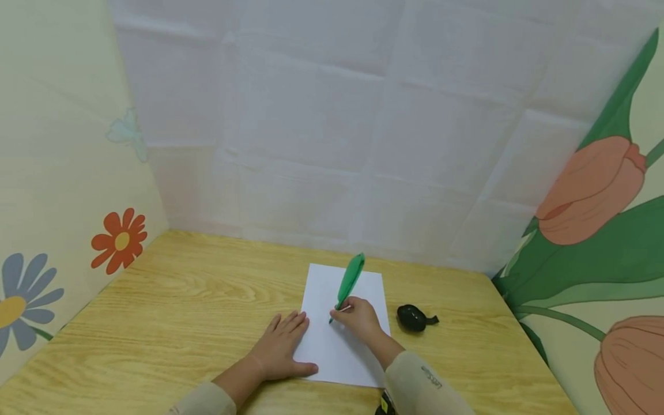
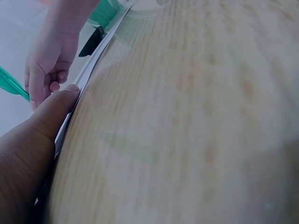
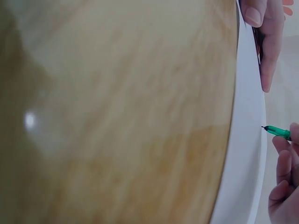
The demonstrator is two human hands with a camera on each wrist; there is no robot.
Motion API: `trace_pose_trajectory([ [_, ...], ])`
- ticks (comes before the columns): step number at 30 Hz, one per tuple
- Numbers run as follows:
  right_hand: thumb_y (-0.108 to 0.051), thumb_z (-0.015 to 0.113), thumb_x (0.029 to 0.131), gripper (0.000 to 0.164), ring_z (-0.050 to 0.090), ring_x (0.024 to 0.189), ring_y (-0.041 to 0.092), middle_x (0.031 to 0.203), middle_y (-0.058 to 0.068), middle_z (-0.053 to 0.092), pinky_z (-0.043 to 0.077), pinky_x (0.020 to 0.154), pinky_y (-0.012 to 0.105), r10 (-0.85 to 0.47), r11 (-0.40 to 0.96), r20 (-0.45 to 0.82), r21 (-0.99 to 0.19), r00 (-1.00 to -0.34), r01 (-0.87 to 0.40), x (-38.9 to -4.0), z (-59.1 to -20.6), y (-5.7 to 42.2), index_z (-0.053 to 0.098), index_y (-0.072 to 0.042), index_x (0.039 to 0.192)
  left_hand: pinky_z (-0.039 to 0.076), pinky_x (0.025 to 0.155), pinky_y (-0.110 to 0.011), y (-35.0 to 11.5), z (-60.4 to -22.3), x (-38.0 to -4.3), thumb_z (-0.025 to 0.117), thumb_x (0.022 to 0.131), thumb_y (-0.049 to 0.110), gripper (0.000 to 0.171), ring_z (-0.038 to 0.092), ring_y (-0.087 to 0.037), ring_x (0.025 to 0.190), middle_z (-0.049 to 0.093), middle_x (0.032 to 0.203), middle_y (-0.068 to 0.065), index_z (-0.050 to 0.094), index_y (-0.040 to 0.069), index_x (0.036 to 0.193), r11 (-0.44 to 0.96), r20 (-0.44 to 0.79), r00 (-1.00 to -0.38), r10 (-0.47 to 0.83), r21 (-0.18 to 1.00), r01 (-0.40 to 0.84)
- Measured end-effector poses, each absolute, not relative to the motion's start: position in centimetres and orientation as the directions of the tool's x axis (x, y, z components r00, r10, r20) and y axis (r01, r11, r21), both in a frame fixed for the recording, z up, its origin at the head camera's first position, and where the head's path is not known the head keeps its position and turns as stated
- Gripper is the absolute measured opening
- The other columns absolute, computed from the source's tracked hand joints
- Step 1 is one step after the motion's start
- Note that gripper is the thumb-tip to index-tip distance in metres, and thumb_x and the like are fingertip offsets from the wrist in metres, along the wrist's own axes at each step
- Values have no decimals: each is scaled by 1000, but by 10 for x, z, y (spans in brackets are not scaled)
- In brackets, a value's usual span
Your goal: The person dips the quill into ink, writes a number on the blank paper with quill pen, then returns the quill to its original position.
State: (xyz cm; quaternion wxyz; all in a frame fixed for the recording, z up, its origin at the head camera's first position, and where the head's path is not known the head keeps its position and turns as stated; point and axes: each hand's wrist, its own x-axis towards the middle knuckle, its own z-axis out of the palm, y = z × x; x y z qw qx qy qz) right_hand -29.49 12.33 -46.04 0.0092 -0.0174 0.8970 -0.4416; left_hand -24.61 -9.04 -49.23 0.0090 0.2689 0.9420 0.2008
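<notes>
A white sheet of paper [image 1: 342, 360] lies on the wooden table. My right hand [image 1: 360, 320] pinches a green feather-shaped pen [image 1: 351, 276] over the middle of the sheet, its feather end pointing up and away. In the right wrist view the dark tip of the pen [image 3: 275, 131] is right at the paper's surface [image 3: 243, 135]. My left hand [image 1: 280, 349] rests at the sheet's left edge, fingers straight and spread, thumb across the lower left corner. The left wrist view shows the left thumb [image 2: 58, 105] along the paper's edge, with the right hand [image 2: 51, 58] beyond it.
A small black rounded object with a short tail [image 1: 412, 318] lies right of the paper. Another black object with a yellow mark [image 1: 385, 403] is partly hidden by the right sleeve. A white cloth backdrop [image 1: 321, 127] stands behind the table [image 1: 207, 288], with flower-printed panels at both sides.
</notes>
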Motion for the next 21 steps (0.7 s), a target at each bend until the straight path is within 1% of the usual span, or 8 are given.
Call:
trace_pose_trajectory([
  [8, -24, 78, 83, 23, 56, 64, 11, 75, 2, 70, 45, 56, 24, -37, 610, -12, -792, -999, -13, -291, -460, 124, 68, -4, 89, 13, 120, -60, -91, -491, -246, 61, 78, 74, 106, 24, -36, 149, 33, 158, -16, 36, -1, 149, 778, 77, -856, 511, 383, 498],
  [21, -25, 78, 83, 23, 57, 65, 11, 76, 3, 70, 46, 57, 24, -32, 626, -11, -780, -999, -11, -286, -460, 125, 68, -5, 89, 13, 120, -60, -91, -494, -246, 62, 78, 72, 106, 25, -36, 149, 34, 158, -16, 36, -1, 149, 774, 98, -855, 509, 381, 505],
])
